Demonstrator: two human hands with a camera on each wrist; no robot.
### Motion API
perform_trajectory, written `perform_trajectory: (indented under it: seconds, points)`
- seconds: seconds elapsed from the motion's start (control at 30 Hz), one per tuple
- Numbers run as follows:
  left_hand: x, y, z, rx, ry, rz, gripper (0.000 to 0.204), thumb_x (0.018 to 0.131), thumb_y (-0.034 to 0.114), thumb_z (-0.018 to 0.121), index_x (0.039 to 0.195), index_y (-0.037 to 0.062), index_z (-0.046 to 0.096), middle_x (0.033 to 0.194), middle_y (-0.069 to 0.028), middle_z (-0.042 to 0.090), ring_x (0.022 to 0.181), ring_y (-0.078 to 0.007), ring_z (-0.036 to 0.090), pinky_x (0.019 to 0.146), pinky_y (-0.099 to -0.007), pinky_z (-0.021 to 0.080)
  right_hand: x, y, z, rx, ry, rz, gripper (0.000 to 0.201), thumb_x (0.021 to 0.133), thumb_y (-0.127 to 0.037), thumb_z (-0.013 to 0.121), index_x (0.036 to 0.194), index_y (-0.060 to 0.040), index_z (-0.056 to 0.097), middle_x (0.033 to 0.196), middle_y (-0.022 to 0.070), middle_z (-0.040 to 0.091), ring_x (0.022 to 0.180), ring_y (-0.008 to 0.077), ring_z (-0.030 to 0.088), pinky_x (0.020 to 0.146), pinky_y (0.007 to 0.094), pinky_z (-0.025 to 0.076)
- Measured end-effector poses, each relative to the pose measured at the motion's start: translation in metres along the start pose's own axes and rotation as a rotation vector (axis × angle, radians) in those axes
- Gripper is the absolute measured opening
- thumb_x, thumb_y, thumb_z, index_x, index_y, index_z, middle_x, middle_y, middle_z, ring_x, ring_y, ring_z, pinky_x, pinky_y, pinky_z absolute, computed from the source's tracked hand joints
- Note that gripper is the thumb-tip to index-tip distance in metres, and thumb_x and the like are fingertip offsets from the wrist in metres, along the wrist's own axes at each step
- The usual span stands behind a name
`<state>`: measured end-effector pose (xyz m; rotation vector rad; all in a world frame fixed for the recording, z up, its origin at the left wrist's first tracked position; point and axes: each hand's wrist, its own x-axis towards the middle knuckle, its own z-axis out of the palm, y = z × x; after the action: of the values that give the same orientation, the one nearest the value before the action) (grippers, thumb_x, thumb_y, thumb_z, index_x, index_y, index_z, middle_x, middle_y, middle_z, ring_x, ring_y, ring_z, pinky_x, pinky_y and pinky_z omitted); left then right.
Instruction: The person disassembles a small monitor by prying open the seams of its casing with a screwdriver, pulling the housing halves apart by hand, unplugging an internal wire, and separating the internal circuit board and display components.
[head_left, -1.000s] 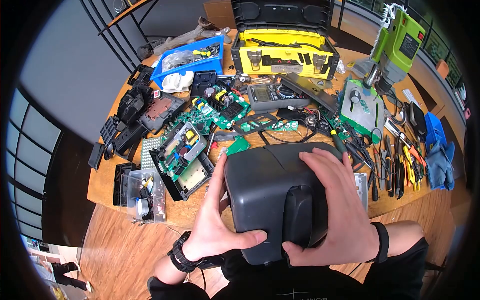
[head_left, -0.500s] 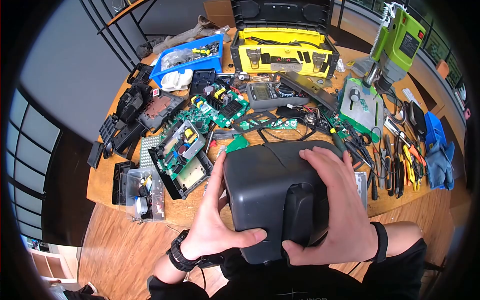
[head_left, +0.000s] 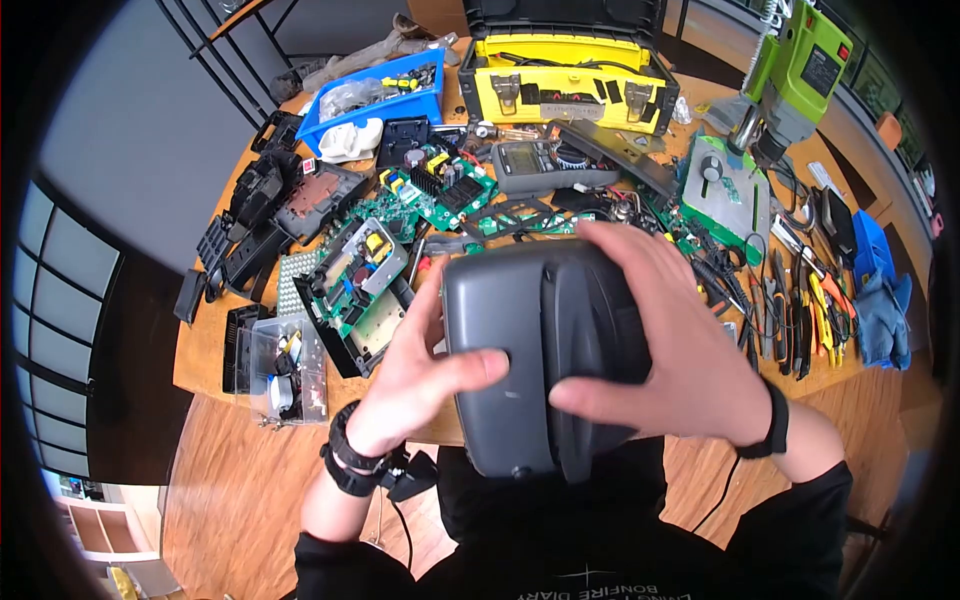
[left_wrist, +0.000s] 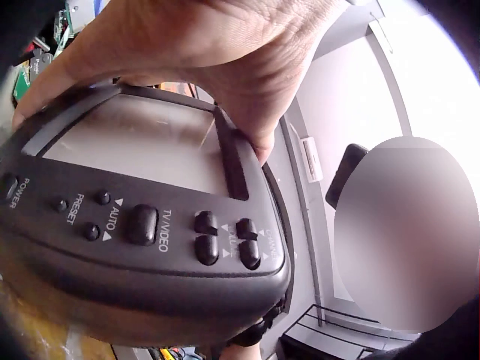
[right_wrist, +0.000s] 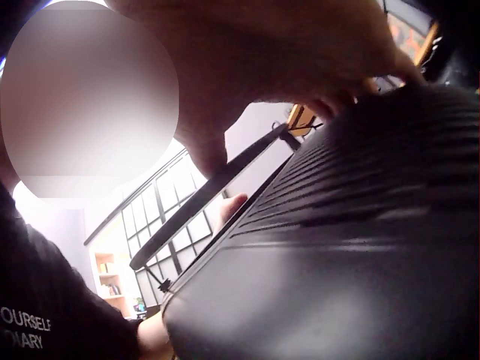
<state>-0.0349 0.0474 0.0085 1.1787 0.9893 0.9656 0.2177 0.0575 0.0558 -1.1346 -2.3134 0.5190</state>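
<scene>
Holding the small television (head_left: 500,310) between their curled fingers, the left hand (head_left: 405,385) and right hand (head_left: 690,360) probably need even pressure.

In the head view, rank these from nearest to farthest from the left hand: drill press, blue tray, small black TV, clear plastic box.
From the left hand:
1. Small black TV: in its grip.
2. Clear plastic box: left.
3. Blue tray: back left.
4. Drill press: back right.
</scene>
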Motion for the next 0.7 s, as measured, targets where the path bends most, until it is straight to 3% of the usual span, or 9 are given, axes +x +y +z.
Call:
perform_trajectory:
  seconds: [0.13, 0.23, 0.33, 0.4, 0.43, 0.53, 0.7]
  points:
    - [0.004, 0.001, -0.001, -0.071, 0.032, -0.069, 0.08, 0.083, 0.023, 0.071, 0.148, -0.0006, 0.031, 0.137, -0.0152, 0.052, 0.128, -0.0246, 0.048, 0.109, -0.0377, 0.036, 0.0, 0.022, 0.0, 0.113, 0.023, 0.041, 0.099, 0.074, -0.046, 0.081, 0.146, 0.0013, 0.032, 0.143, 0.0255, 0.04, 0.136, 0.0417, 0.037, 0.115, 0.0472, 0.027]
    - [0.006, -0.004, -0.004, -0.082, 0.037, -0.082, 0.081, 0.083, 0.027, 0.071, 0.148, 0.0, 0.031, 0.137, -0.0153, 0.052, 0.128, -0.0245, 0.049, 0.109, -0.0372, 0.036, -0.008, 0.034, 0.003, 0.162, 0.044, 0.128, 0.1, 0.071, -0.04, 0.085, 0.146, -0.0006, 0.032, 0.147, 0.0251, 0.035, 0.14, 0.0403, 0.033, 0.114, 0.0454, 0.031]
    - [0.007, -0.005, -0.006, -0.042, 0.064, -0.116, 0.079, 0.085, 0.03, 0.069, 0.148, 0.0002, 0.032, 0.136, -0.0149, 0.053, 0.126, -0.0239, 0.05, 0.108, -0.0362, 0.037, -0.014, 0.033, 0.001, 0.115, 0.033, 0.074, 0.103, 0.068, -0.041, 0.086, 0.147, -0.002, 0.032, 0.15, 0.0238, 0.033, 0.142, 0.0404, 0.031, 0.116, 0.0468, 0.027]
    - [0.009, -0.008, -0.008, -0.065, 0.061, -0.135, 0.078, 0.086, 0.032, 0.068, 0.148, 0.0003, 0.033, 0.135, -0.0142, 0.053, 0.124, -0.0229, 0.052, 0.106, -0.0352, 0.039, -0.019, 0.025, -0.004, 0.005, -0.043, -0.083, 0.107, 0.064, -0.041, 0.087, 0.149, -0.0073, 0.033, 0.153, 0.0219, 0.029, 0.144, 0.0424, 0.026, 0.117, 0.0538, 0.021]
    - [0.011, -0.009, -0.009, -0.087, 0.051, -0.154, 0.077, 0.087, 0.034, 0.066, 0.148, 0.0005, 0.033, 0.134, -0.0135, 0.054, 0.122, -0.0219, 0.053, 0.104, -0.0343, 0.04, -0.021, 0.021, -0.004, 0.005, -0.043, -0.085, 0.107, 0.064, -0.041, 0.087, 0.149, -0.0073, 0.033, 0.153, 0.0219, 0.029, 0.144, 0.0424, 0.026, 0.117, 0.0538, 0.021]
    - [0.013, -0.013, -0.012, -0.105, 0.077, -0.231, 0.075, 0.089, 0.039, 0.063, 0.147, 0.0012, 0.035, 0.13, -0.0114, 0.056, 0.117, -0.0182, 0.056, 0.098, -0.031, 0.045, -0.025, 0.016, -0.001, -0.172, -0.175, -0.134, 0.109, 0.061, -0.045, 0.088, 0.151, -0.0148, 0.034, 0.157, 0.0204, 0.022, 0.146, 0.0459, 0.018, 0.114, 0.0647, 0.015]
    - [0.015, -0.018, -0.016, -0.085, 0.074, -0.26, 0.077, 0.089, 0.047, 0.06, 0.147, 0.0025, 0.035, 0.126, -0.0105, 0.058, 0.108, -0.0161, 0.061, 0.083, -0.0274, 0.051, -0.023, 0.02, 0.012, -0.225, -0.191, -0.178, 0.106, 0.064, -0.05, 0.085, 0.15, -0.0142, 0.034, 0.156, 0.0231, 0.023, 0.145, 0.0461, 0.019, 0.115, 0.0633, 0.016]
